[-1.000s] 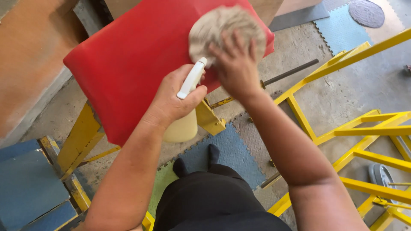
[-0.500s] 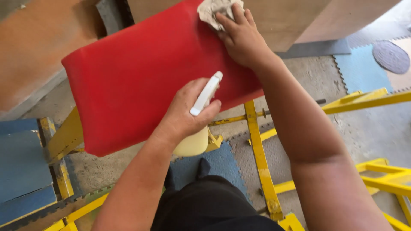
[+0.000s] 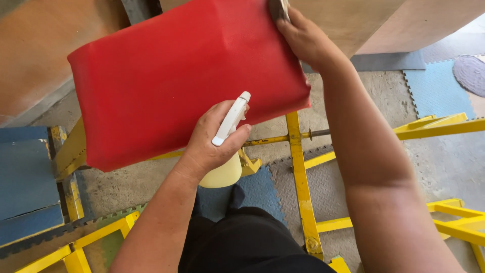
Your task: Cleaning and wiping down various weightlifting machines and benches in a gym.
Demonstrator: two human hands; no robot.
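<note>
A red padded seat cushion (image 3: 172,81) on a yellow metal frame (image 3: 298,172) fills the upper middle of the head view. My left hand (image 3: 212,139) grips a pale yellow spray bottle (image 3: 225,169) with a white trigger head, held just over the cushion's near edge. My right hand (image 3: 303,38) presses a beige cloth (image 3: 279,7) against the cushion's far right edge; most of the cloth is cut off by the top of the frame.
Yellow frame bars (image 3: 439,126) run to the right and lower right. A blue padded bench (image 3: 28,177) sits at the left. Blue foam floor tiles (image 3: 437,91) and a round weight plate (image 3: 470,73) lie at the right. A plywood panel (image 3: 374,23) stands behind the cushion.
My right hand has wiped the cloth from the cushion's middle to its far right edge, nearly out of view. The view shifted, and my left hand kept hold of the spray bottle.
</note>
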